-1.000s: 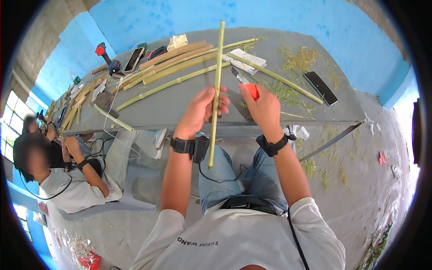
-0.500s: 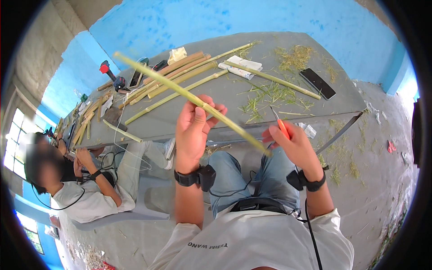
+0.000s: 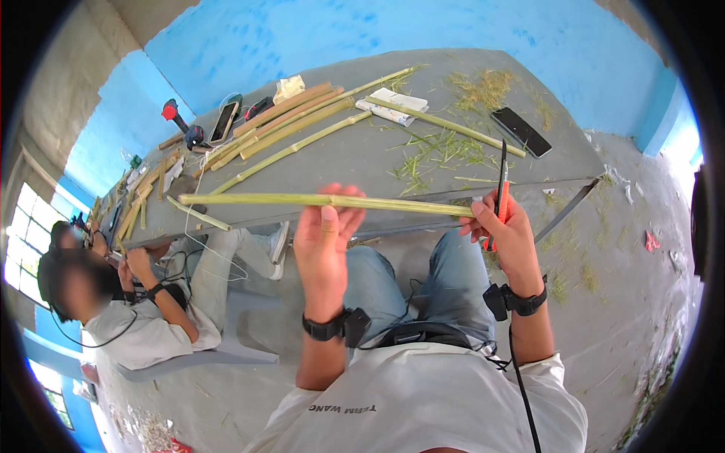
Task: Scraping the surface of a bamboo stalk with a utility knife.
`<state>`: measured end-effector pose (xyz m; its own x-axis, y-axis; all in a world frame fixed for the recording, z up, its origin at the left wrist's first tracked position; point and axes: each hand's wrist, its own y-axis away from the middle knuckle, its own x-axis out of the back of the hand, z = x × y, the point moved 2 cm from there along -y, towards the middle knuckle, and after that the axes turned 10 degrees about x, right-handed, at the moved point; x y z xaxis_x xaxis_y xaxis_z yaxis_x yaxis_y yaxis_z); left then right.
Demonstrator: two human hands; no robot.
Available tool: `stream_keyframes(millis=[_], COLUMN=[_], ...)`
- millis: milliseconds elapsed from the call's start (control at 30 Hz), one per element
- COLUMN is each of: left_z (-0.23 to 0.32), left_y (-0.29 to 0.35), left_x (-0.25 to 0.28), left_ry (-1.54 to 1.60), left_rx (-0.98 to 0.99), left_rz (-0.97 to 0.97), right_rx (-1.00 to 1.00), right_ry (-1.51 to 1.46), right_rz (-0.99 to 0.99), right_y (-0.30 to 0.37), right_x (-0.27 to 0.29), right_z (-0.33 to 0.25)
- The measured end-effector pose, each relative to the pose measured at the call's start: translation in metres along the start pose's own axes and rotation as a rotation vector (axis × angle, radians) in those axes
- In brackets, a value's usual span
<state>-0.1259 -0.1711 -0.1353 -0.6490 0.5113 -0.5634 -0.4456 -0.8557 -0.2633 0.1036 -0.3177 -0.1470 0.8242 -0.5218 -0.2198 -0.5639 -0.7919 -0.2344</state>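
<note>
A slim green bamboo stick [image 3: 257, 199] lies nearly level across my view, above the table's near edge. Near its middle, my left hand [image 3: 321, 245] grips it, thumb in front and fingers behind. My right hand [image 3: 513, 235] is closed around the orange handle of a knife [image 3: 504, 170], its dark blade pointing up and away from me. The thumb and fingertips of that same hand meet the stick's right end.
Bamboo poles [image 3: 291, 151] lie on the grey table [image 3: 317, 170], with a white paper packet [image 3: 396, 106], green shavings [image 3: 430, 155], a black phone [image 3: 521, 132] and a red-and-black power tool [image 3: 181, 124]. At left sits a co-worker [image 3: 162, 325].
The stick has swung from a steep diagonal to nearly level. My right hand has risen to its right end, and the knife blade has turned more upright.
</note>
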Motion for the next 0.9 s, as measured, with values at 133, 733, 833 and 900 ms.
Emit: stream_keyframes(millis=[133,733,833,900], left_z=[0.011,0.019,0.013,0.014], left_y=[0.034,0.072,0.077,0.076], left_x=[0.016,0.012,0.012,0.01], left_ry=[-0.553,-1.138,-1.063,-1.035], left_rx=[0.432,0.329,0.391,0.393], left_rz=[-0.075,-0.347,-0.27,-0.234], right_rx=[0.037,0.381,0.518,0.489], right_ry=[0.147,0.36,0.452,0.739], right_rz=[0.034,-0.007,0.138,0.118], right_y=[-0.006,0.0,-0.004,0.0], right_x=[0.008,-0.002,0.001,0.008], right_z=[-0.004,-0.057,-0.056,-0.05])
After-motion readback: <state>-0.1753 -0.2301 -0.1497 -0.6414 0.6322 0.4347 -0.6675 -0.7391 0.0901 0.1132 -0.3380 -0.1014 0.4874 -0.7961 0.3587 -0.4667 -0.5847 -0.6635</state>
